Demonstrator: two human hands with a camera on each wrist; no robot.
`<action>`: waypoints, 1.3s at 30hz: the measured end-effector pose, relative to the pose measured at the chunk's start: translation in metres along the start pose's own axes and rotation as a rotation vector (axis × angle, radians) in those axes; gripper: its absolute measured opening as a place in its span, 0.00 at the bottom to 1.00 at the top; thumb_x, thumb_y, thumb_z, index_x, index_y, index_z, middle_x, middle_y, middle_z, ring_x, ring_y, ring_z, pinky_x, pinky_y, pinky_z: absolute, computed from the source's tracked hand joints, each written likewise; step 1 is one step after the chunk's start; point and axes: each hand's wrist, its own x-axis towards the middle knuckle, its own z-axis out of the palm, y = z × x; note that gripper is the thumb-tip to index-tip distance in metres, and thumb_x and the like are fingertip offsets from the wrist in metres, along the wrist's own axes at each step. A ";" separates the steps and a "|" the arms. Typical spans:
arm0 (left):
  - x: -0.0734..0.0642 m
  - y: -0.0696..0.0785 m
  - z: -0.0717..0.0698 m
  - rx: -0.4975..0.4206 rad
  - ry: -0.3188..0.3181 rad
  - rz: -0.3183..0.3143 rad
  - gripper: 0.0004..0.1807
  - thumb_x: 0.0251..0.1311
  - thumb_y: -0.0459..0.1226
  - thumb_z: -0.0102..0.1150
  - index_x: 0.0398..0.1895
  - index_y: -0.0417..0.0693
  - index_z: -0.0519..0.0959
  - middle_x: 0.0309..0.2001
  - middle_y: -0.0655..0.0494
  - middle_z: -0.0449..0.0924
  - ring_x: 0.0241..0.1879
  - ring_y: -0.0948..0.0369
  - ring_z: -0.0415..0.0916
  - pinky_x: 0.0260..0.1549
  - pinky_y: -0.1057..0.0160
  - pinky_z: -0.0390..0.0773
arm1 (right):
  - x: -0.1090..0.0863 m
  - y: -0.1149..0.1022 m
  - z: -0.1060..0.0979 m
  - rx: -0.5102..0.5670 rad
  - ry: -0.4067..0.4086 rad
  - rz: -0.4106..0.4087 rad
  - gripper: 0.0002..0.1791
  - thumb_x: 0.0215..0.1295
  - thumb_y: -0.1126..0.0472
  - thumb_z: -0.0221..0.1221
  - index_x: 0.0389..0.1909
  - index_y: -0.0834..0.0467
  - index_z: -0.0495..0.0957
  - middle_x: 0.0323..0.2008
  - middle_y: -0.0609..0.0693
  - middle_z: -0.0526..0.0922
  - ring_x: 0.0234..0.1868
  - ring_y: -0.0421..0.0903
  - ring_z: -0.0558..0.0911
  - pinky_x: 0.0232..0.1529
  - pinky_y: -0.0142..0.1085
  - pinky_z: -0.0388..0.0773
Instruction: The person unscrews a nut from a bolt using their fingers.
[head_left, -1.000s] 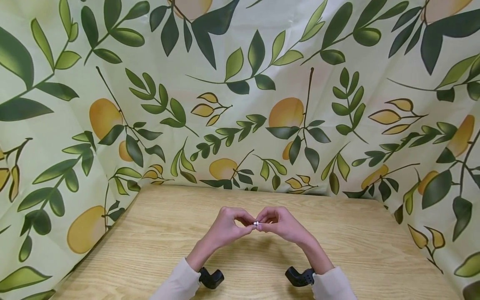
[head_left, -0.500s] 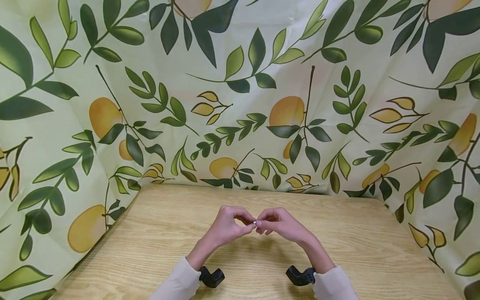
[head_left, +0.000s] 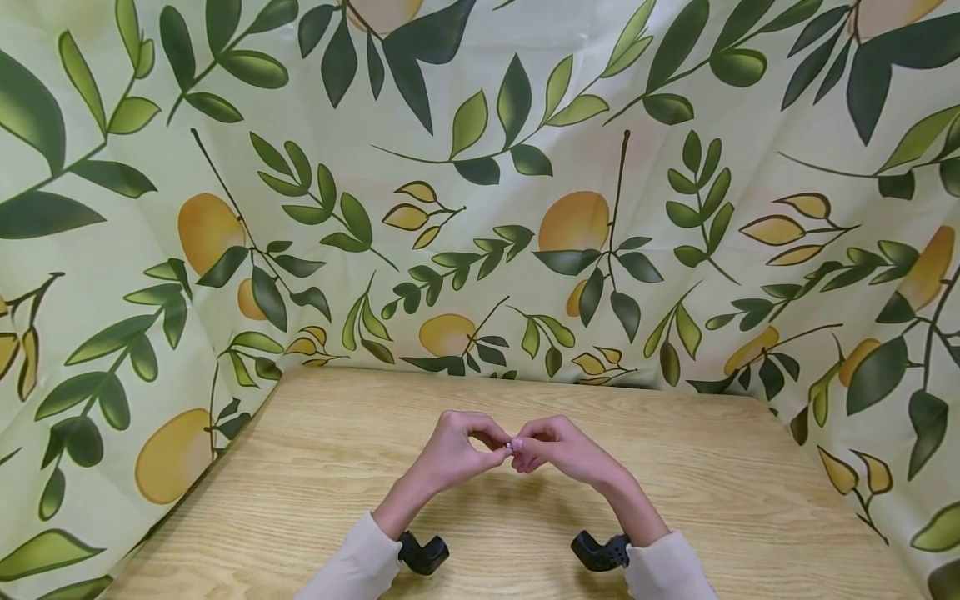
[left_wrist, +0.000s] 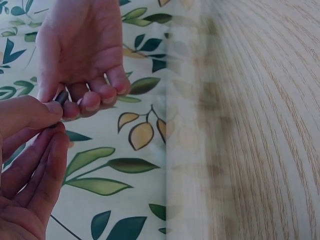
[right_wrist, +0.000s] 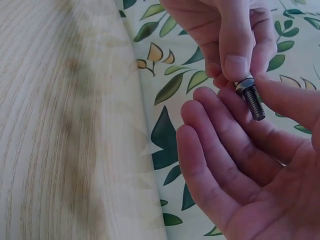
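Observation:
A small threaded metal bolt (right_wrist: 256,107) with a hex nut (right_wrist: 245,86) on it is held between both hands in the middle of the head view, above the table. My left hand (head_left: 450,454) pinches one end of the bolt, its thumb tip pressed close beside the nut; the bolt's end there is hidden by fingers. My right hand (head_left: 562,450) has thumb and index finger around the nut, with its other fingers loosely extended below. In the left wrist view, the dark shaft (left_wrist: 61,97) shows between the fingertips of both hands.
A pale wooden table (head_left: 337,517) lies under the hands. Behind it and on both sides hangs a cloth (head_left: 480,200) printed with leaves and fruit. A black wrist mount (head_left: 423,554) sits at the left sleeve, another mount (head_left: 600,552) at the right.
My right thumb and fingers have shifted around the nut, and less of the metal shows between the hands. The left hand has stayed almost still.

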 end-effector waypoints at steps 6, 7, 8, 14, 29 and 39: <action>0.000 -0.001 0.000 0.000 0.004 0.007 0.04 0.55 0.29 0.73 0.32 0.46 0.90 0.31 0.54 0.90 0.30 0.71 0.84 0.36 0.70 0.86 | -0.001 -0.003 0.001 -0.031 0.053 -0.009 0.13 0.73 0.58 0.62 0.45 0.66 0.81 0.37 0.58 0.88 0.39 0.49 0.87 0.45 0.39 0.87; 0.000 -0.001 0.000 0.002 0.005 0.010 0.04 0.55 0.29 0.73 0.32 0.46 0.90 0.31 0.54 0.91 0.30 0.71 0.84 0.35 0.69 0.86 | -0.001 -0.004 0.001 -0.032 0.058 -0.007 0.14 0.73 0.58 0.62 0.45 0.66 0.82 0.37 0.58 0.88 0.39 0.50 0.87 0.45 0.39 0.87; 0.000 -0.001 0.000 0.004 0.007 0.011 0.04 0.55 0.29 0.73 0.32 0.46 0.90 0.31 0.54 0.91 0.30 0.71 0.84 0.35 0.69 0.87 | -0.002 -0.004 0.001 -0.032 0.056 -0.008 0.14 0.73 0.57 0.62 0.45 0.67 0.82 0.37 0.58 0.88 0.39 0.51 0.87 0.45 0.39 0.88; 0.000 -0.002 0.000 -0.010 0.000 0.004 0.04 0.55 0.29 0.73 0.32 0.45 0.90 0.31 0.53 0.91 0.30 0.71 0.84 0.36 0.53 0.90 | -0.001 -0.004 0.000 0.007 0.000 0.003 0.18 0.78 0.55 0.56 0.46 0.69 0.83 0.37 0.59 0.89 0.38 0.50 0.88 0.46 0.38 0.89; 0.000 -0.001 0.000 0.002 0.013 0.029 0.04 0.54 0.28 0.74 0.32 0.45 0.90 0.30 0.54 0.90 0.29 0.70 0.85 0.34 0.68 0.87 | -0.002 -0.007 0.001 0.004 0.026 0.002 0.16 0.76 0.57 0.59 0.46 0.70 0.81 0.38 0.62 0.88 0.39 0.54 0.88 0.46 0.38 0.88; 0.000 -0.003 0.000 -0.001 0.008 0.008 0.03 0.56 0.30 0.73 0.32 0.46 0.90 0.31 0.55 0.90 0.29 0.72 0.84 0.34 0.64 0.88 | -0.002 -0.004 0.001 -0.015 0.040 -0.005 0.13 0.74 0.58 0.61 0.47 0.66 0.82 0.40 0.58 0.89 0.41 0.50 0.88 0.48 0.42 0.88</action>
